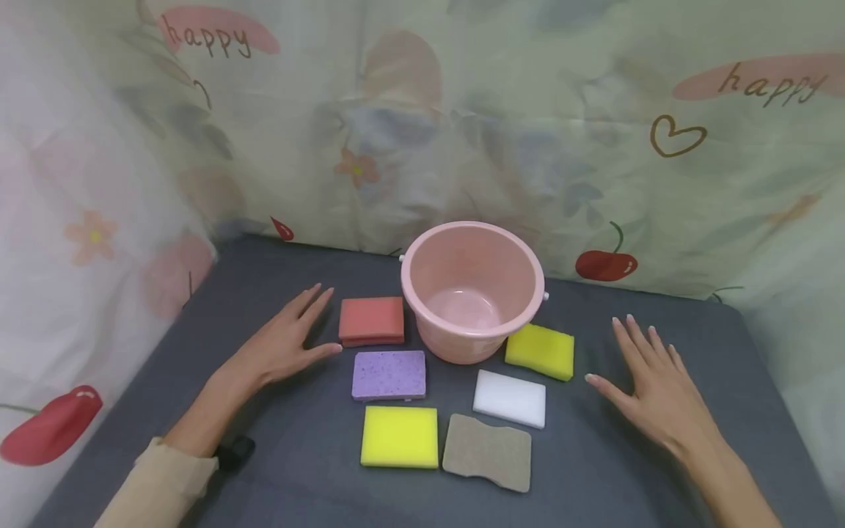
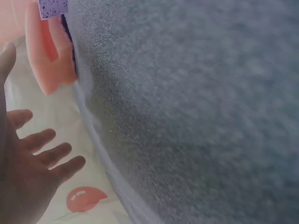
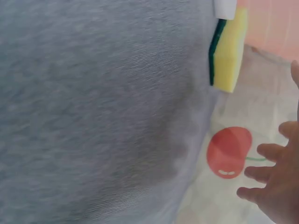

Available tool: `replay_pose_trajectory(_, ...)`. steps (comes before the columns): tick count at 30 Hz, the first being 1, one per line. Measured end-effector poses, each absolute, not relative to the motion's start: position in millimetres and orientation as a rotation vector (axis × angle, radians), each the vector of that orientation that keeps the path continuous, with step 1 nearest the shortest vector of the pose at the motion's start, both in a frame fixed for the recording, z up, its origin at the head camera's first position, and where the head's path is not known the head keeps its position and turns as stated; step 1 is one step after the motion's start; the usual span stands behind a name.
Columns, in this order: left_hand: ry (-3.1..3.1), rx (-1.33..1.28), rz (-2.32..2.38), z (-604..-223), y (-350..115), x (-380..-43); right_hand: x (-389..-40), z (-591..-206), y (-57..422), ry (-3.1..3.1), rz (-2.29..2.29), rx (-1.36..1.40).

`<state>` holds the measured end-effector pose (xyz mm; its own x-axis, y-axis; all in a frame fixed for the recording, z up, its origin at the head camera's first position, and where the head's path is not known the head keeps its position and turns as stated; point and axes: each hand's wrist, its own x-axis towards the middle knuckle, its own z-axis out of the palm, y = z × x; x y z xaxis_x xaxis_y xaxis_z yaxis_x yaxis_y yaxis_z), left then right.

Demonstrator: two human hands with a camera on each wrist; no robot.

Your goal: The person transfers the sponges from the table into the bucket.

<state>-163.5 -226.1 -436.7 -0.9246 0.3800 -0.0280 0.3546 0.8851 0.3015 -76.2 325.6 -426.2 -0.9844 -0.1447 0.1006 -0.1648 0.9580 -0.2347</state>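
The left hand (image 1: pixel 285 343), fingers extended and holding nothing, is the nearer one to the red sponge (image 1: pixel 371 320), which lies just right of its thumb, long side running across the tabletop (image 1: pixel 297 469). The right hand (image 1: pixel 660 396), equally empty and spread, has a yellow sponge (image 1: pixel 541 352) off to its left, beside the pink bucket (image 1: pixel 429 326).

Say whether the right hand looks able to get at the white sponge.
Probably yes: the right hand is open and empty, and nothing stands between it and the white sponge.
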Motion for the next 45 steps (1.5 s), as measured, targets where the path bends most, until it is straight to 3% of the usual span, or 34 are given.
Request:
replay_pose_trajectory(14,2.97,0.757,0.641,-438,-215,-182,-90,-392,297,-2.948,0.615,0.368)
replay_pose_trajectory(23,2.8,0.697,0.951,-444,-209,-194,-101,-377,278,-2.941,0.831,0.404)
replay_pose_trajectory(45,2.693,0.696,0.992,-447,-196,-206,-130,-368,245,-2.734,1.401,0.491)
